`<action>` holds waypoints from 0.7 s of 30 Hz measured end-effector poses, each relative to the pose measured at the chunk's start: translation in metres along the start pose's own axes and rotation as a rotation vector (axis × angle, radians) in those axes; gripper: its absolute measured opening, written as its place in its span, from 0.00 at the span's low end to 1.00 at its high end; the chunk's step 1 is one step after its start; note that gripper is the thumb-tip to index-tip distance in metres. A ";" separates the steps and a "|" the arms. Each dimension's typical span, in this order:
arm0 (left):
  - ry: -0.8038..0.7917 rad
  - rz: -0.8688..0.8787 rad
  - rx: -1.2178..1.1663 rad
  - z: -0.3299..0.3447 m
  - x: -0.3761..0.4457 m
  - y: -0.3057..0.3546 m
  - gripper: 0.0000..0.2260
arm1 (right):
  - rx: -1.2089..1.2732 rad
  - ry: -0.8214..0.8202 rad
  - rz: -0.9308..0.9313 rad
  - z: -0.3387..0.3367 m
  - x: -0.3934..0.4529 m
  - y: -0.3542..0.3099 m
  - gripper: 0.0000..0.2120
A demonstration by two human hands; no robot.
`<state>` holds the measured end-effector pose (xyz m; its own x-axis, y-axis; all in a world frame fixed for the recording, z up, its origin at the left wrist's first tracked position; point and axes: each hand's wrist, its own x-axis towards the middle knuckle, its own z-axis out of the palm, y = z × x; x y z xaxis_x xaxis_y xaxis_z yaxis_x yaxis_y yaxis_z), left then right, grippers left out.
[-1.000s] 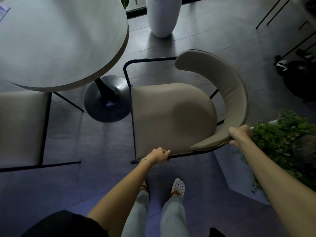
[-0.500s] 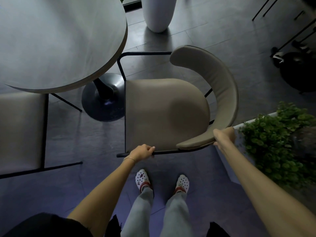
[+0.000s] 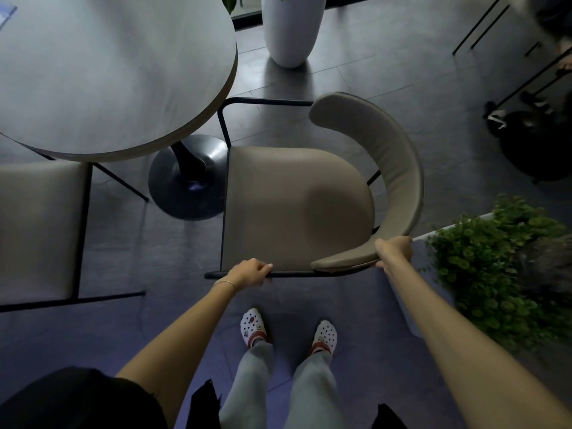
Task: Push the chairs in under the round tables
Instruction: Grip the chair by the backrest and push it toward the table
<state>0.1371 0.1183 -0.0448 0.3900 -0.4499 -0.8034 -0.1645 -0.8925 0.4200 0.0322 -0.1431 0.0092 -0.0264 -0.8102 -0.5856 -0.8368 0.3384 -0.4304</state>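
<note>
Beige upholstery over a thin black metal frame: the chair stands on the dark tiled floor beside the round table, its seat wholly outside the tabletop's edge and close to the pedestal base. The left hand is curled over the frame rail along the near edge of the seat. The right hand is closed on the near tip of the curved backrest, fingers wrapped behind the pad. Both grips sit on the side of the chair nearest the person; the seat lies just beyond them, the table beyond and to the left of the left-hand hold. A planter of green foliage stands just right of the right-hand hold. A second chair lies well left of the left-hand hold, its seat partly beneath the tabletop.

Handling, as judged: the slender tube frame suggests a light chair, stiff enough to steer from two points. The rail gives a firm, narrow purchase; the padded backrest is softer and may yield a little under the fingers. The chair appears to need turning toward the table and sliding in, with care that its legs clear the pedestal base.
</note>
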 end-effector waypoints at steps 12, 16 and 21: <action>0.106 0.016 0.005 -0.058 -0.060 -0.013 0.20 | -0.321 -0.128 -0.259 0.038 -0.080 -0.026 0.34; 0.261 0.020 0.005 -0.080 -0.091 -0.017 0.25 | -0.423 -0.260 -0.568 0.056 -0.121 -0.039 0.38; 0.415 -0.027 -0.124 -0.088 -0.137 -0.030 0.30 | -0.507 -0.398 -0.763 0.069 -0.176 -0.057 0.41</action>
<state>0.1688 0.2098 0.0896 0.7278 -0.3531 -0.5879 -0.0491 -0.8819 0.4688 0.1227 0.0132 0.0890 0.7230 -0.4747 -0.5019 -0.6903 -0.5250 -0.4978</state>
